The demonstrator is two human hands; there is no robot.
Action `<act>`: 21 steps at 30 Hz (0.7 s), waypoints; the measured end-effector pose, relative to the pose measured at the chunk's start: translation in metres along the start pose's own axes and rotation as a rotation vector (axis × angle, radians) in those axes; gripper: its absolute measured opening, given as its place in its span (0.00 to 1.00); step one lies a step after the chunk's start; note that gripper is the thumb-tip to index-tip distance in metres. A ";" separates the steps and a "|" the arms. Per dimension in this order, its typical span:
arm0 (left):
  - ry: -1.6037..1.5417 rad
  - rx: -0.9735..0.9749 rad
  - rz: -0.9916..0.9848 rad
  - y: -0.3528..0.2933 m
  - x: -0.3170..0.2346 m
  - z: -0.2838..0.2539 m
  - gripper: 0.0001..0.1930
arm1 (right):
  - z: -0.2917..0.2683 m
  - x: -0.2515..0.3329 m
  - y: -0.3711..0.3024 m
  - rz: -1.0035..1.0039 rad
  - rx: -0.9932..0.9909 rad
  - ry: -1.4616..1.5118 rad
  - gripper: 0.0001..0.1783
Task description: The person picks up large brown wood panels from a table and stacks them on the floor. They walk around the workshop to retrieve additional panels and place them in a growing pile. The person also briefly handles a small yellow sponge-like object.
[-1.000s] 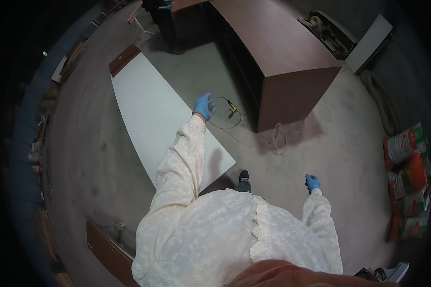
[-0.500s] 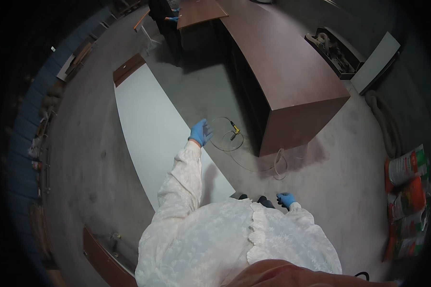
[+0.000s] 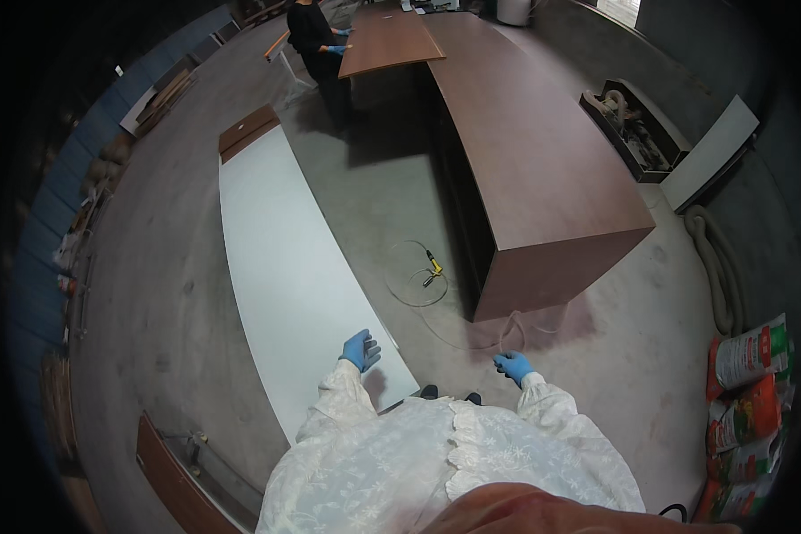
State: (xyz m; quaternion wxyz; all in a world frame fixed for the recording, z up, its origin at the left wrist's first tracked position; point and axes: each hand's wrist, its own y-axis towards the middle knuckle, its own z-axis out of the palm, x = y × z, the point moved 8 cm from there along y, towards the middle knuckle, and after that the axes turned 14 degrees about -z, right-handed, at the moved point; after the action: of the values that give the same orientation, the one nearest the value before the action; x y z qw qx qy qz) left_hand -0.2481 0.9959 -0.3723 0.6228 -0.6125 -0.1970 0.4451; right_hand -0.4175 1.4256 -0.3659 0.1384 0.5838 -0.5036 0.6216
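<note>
The left hand (image 3: pixel 360 350), loosely spread, hangs over the near end of the white board (image 3: pixel 280 249), left of the brown cabinet (image 3: pixel 547 169); the right hand (image 3: pixel 513 366) is curled, whether grasping anything I cannot tell.

Workshop with white panel (image 3: pixel 280 240), yellow tool (image 3: pixel 434 265)

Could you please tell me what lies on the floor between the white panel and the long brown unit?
In the head view, a yellow-and-black tool and a thin looped line lie between the white panel and the long brown unit.
</note>
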 end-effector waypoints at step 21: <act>0.051 -0.282 -0.131 0.042 0.002 -0.157 0.21 | 0.113 0.137 0.119 -0.201 0.051 0.067 0.30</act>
State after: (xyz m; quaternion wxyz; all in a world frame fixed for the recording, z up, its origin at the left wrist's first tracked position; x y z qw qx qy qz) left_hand -0.1357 0.8992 -0.4393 0.5632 -0.6909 -0.2809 0.3558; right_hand -0.4803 1.2253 -0.3243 0.2020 0.6135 -0.4219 0.6363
